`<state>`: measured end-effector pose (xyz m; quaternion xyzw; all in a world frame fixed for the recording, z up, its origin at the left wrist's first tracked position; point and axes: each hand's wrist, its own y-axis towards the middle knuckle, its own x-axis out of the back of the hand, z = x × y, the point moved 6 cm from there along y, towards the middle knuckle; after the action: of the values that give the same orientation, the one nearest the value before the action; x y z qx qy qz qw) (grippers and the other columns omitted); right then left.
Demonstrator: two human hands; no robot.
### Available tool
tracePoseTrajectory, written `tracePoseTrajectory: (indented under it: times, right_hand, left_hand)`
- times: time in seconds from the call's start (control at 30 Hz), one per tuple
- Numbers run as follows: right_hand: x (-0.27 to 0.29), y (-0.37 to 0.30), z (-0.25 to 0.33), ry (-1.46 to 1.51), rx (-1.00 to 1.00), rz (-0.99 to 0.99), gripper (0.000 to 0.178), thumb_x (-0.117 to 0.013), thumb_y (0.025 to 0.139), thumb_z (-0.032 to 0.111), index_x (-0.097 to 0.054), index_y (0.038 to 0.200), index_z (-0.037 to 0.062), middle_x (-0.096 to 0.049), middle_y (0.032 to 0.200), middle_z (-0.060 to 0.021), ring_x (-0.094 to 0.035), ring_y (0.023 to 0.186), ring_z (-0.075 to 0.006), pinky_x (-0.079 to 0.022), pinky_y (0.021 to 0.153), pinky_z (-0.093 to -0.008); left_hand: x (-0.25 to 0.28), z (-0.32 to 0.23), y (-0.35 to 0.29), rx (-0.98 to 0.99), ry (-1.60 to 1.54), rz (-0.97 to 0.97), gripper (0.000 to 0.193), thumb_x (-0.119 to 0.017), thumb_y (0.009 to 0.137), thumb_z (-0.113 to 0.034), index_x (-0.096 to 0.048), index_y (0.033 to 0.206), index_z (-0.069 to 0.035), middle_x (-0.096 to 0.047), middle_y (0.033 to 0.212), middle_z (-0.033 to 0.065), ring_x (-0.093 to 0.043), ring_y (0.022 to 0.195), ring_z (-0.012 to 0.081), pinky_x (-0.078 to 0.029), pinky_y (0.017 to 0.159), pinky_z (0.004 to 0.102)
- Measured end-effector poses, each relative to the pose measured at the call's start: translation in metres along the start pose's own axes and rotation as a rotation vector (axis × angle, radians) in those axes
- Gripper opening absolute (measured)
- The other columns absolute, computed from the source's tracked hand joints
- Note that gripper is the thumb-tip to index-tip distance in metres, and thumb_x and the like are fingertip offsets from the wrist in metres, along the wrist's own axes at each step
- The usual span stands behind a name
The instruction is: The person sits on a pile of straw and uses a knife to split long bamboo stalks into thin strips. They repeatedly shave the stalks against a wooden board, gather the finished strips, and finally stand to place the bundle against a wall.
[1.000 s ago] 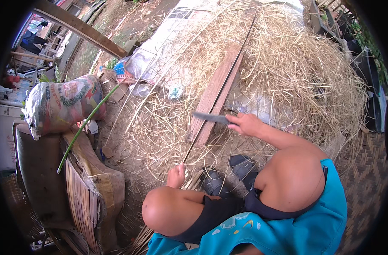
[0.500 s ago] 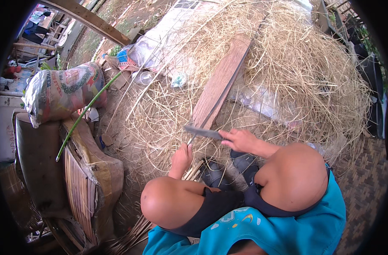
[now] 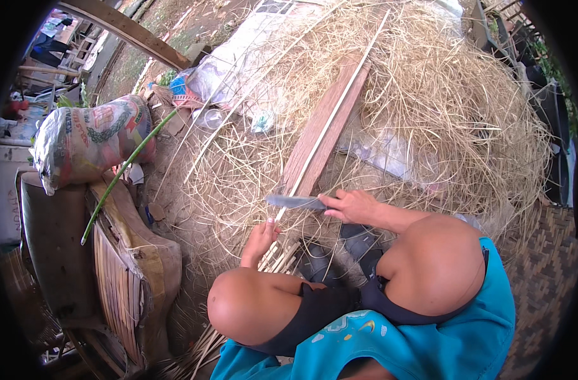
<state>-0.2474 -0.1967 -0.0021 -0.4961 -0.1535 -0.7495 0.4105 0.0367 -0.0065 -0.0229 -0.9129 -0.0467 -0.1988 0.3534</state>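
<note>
My left hand point(image 3: 261, 238) pinches the near end of a long pale strip point(image 3: 338, 106), probably bamboo, in front of my left knee. The strip runs away from me along a brown wooden board point(image 3: 311, 132) and past its far end. In my right hand point(image 3: 353, 206) is a knife point(image 3: 296, 202) with a wide grey blade, its handle mostly hidden by my fingers. The blade points left and lies across the strip at the board's near end, close to my left fingers. Whether its edge cuts into the strip, I cannot tell.
Pale shavings point(image 3: 453, 107) heap up around the board, thickest at the right. On the left, a stuffed printed sack point(image 3: 92, 136) rests on a worn seat point(image 3: 156, 247), a green stalk point(image 3: 127, 166) leaning across them. Cut strips point(image 3: 279, 258) lie beside my left foot. Woven matting point(image 3: 529, 272) is at right.
The strip's dark side faced up before; now its pale side shows. My left hand has shifted slightly left and down, and the knife a little left, now lying more level.
</note>
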Motion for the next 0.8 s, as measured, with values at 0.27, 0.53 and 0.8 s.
tracePoseTrajectory:
  times: [0.27, 0.53, 0.8]
  right_hand:
    - [0.053, 0.019, -0.113, 0.106, -0.284, -0.357, 0.047, -0.051, 0.102, 0.048, -0.054, 0.141, 0.0218, -0.067, 0.087, -0.02, -0.068, 0.077, -0.038, -0.056, 0.071, -0.0508]
    - [0.072, 0.001, -0.128, -0.049, -0.234, -0.281, 0.048, -0.053, 0.1, 0.051, -0.057, 0.137, 0.0196, -0.068, 0.09, -0.0193, -0.07, 0.079, -0.0369, -0.057, 0.073, -0.0514]
    - [0.05, 0.018, -0.086, -0.181, -0.083, -0.091, 0.046, -0.046, 0.104, 0.047, -0.053, 0.138, 0.0176, -0.069, 0.094, -0.0197, -0.071, 0.088, -0.0388, -0.058, 0.08, -0.0506]
  left_hand:
    - [0.019, 0.075, -0.023, 0.181, 0.124, 0.093, 0.055, -0.042, 0.107, -0.044, -0.068, 0.087, 0.0, -0.056, 0.063, 0.0036, -0.052, 0.059, 0.015, -0.042, 0.059, 0.0332]
    - [0.009, 0.047, 0.006, 0.147, -0.3, 0.175, 0.043, -0.051, 0.107, -0.036, -0.066, 0.085, -0.003, -0.053, 0.062, -0.0019, -0.045, 0.056, 0.0078, -0.036, 0.051, 0.0265]
    - [0.02, 0.03, -0.006, -0.102, 0.046, 0.03, 0.05, -0.048, 0.107, -0.039, -0.062, 0.075, -0.003, -0.053, 0.062, 0.0008, -0.046, 0.059, 0.0093, -0.039, 0.056, 0.0295]
